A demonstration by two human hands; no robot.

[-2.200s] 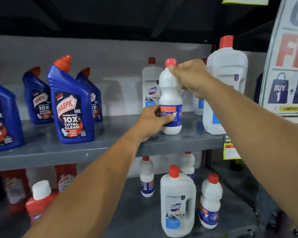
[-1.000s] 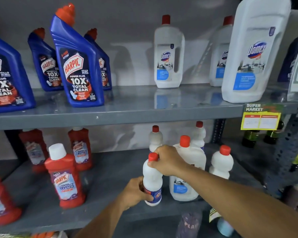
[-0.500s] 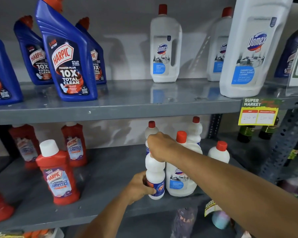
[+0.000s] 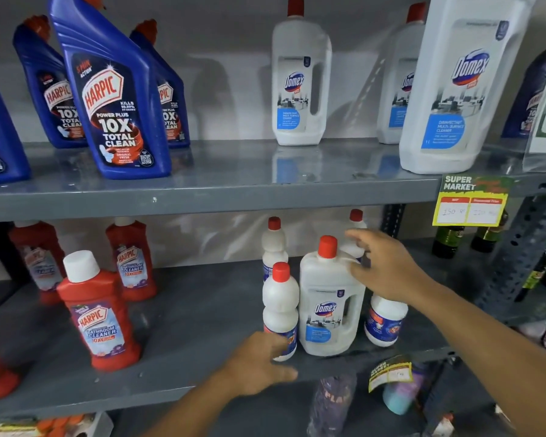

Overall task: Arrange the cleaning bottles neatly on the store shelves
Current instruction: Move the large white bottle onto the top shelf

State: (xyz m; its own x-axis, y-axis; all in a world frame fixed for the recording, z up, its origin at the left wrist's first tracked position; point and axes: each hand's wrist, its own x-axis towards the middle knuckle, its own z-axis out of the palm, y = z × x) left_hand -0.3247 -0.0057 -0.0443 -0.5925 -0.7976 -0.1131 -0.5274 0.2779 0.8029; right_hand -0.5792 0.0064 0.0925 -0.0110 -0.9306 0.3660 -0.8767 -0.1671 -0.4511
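A small white bottle with a red cap (image 4: 280, 305) stands upright on the lower shelf (image 4: 196, 326), touching the left side of a large white Domex jug (image 4: 328, 298). My left hand (image 4: 259, 362) is at this bottle's base, fingers loose and spread, the thumb just brushing the label. My right hand (image 4: 386, 266) hovers open over the jug's right shoulder, fingers pointing left, holding nothing. Behind stand two more small white bottles (image 4: 274, 247) (image 4: 356, 222). My right wrist covers the top of another small bottle (image 4: 384, 320) right of the jug.
The upper shelf (image 4: 234, 190) carries blue Harpic bottles (image 4: 114, 99) at left and white Domex jugs (image 4: 300, 80) (image 4: 460, 89) at right. Red Harpic bathroom cleaners (image 4: 98, 310) stand at lower left. A yellow price tag (image 4: 472, 203) hangs from the upper shelf edge, dark glass bottles (image 4: 448, 241) at right.
The small white bottle came down from the upper shelf to the lower one, beside the Domex jug. My right hand left its cap and moved right; my left hand loosened at its base.
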